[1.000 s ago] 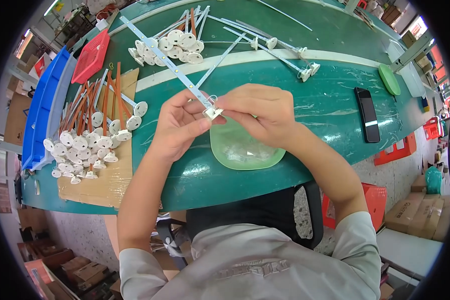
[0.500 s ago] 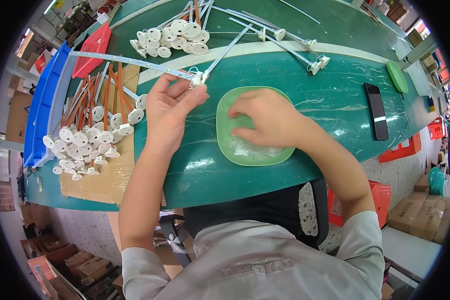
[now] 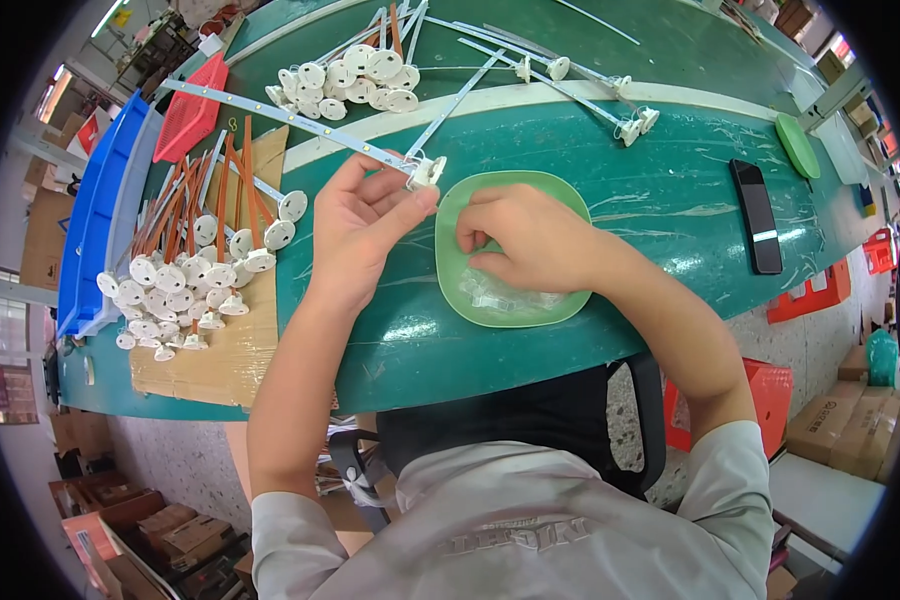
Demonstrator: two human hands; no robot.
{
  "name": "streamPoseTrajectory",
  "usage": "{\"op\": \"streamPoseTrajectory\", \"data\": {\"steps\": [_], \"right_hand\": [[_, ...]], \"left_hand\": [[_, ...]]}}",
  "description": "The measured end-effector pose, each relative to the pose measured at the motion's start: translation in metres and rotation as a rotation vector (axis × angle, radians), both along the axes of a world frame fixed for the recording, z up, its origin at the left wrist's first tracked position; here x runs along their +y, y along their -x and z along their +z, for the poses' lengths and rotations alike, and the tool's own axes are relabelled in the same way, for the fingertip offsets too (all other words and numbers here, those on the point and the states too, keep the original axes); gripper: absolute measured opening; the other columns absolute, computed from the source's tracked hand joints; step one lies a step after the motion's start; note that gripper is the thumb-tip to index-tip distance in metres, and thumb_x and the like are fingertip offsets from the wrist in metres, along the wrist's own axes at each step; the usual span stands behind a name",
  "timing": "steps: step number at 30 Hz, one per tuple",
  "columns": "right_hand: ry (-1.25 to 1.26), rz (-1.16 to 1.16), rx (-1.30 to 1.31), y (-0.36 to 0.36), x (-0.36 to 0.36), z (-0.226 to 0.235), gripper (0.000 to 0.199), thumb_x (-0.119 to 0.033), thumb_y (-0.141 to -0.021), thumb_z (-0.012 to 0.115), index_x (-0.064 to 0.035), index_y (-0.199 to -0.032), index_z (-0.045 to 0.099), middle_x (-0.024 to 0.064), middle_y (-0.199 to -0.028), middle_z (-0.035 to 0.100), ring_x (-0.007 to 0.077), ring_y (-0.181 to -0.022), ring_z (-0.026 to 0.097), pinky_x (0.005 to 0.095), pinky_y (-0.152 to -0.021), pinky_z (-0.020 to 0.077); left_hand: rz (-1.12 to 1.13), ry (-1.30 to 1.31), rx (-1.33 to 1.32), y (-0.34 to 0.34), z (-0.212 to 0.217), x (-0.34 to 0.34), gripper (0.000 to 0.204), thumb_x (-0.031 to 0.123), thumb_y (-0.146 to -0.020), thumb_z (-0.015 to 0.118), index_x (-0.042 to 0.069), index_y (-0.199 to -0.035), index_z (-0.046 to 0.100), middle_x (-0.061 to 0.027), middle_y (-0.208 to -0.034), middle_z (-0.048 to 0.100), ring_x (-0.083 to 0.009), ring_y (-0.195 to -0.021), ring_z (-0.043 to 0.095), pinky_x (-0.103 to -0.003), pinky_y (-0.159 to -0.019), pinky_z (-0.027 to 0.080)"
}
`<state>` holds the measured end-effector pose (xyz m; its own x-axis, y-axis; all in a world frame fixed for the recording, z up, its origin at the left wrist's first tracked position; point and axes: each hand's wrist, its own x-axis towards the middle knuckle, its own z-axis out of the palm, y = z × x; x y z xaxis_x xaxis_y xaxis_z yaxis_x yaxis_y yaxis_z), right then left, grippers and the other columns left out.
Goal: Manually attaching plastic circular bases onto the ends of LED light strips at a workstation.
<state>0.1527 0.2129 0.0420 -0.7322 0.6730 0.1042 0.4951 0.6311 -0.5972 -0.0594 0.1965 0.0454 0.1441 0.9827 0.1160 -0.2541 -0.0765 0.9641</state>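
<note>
My left hand (image 3: 355,235) pinches an LED light strip (image 3: 290,121) near its white round end cap (image 3: 427,173). The pale strip stretches up and left from my fingers, with small yellowish LEDs along it. Thin wires show at the cap. My right hand (image 3: 540,235) reaches into a green plastic bowl (image 3: 451,275), its fingers curled together. Small clear plastic pieces (image 3: 500,297) lie in the bowl below that hand. Whether a piece is between its fingertips is hidden.
Many strips with white caps (image 3: 170,290) are heaped on cardboard (image 3: 220,365) at left. Another bunch (image 3: 355,75) lies at the back, with loose strips (image 3: 560,85) right of it. A black phone (image 3: 757,215), a blue bin (image 3: 105,215) and a red basket (image 3: 190,110) surround the work area.
The held strip's white cap has moved right and slightly down and has turned in my left fingers. The fingers of my right hand have drawn together in the bowl. The view has shifted slightly.
</note>
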Motion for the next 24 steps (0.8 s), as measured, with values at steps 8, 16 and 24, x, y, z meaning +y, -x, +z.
{"op": "streamPoseTrajectory", "data": {"steps": [8,16,24], "right_hand": [[0.145,-0.047,0.228,-0.008,0.003,0.019,0.012,-0.009,-0.075,0.077,-0.0015,-0.084,0.071,0.0074,-0.077,0.068,0.0154,-0.067,0.066,0.0290,-0.063,0.0525],[0.131,-0.221,0.876,0.007,-0.014,0.015,0.008,0.001,-0.084,0.072,-0.0001,-0.092,0.073,0.0083,-0.083,0.072,0.0103,-0.074,0.067,0.0239,-0.067,0.0547],[-0.210,-0.176,0.799,0.005,-0.015,0.016,0.006,-0.003,-0.083,0.073,-0.0009,-0.089,0.072,0.0098,-0.081,0.072,0.0142,-0.066,0.067,0.0246,-0.060,0.0529]], "left_hand": [[-0.035,-0.067,-0.116,0.001,-0.002,-0.004,0.040,-0.004,-0.084,0.071,0.004,-0.120,0.053,-0.0190,-0.113,0.067,-0.0200,-0.097,0.066,-0.035,-0.087,0.054],[-0.120,-0.129,-0.256,0.002,-0.001,-0.005,0.057,-0.002,-0.077,0.078,0.004,-0.126,0.049,-0.0224,-0.125,0.061,-0.0267,-0.104,0.066,-0.039,-0.092,0.051],[-0.080,-0.181,-0.178,-0.004,-0.006,-0.009,0.054,-0.001,-0.073,0.081,0.004,-0.120,0.055,-0.0216,-0.125,0.061,-0.0286,-0.105,0.066,-0.043,-0.096,0.051]]}}
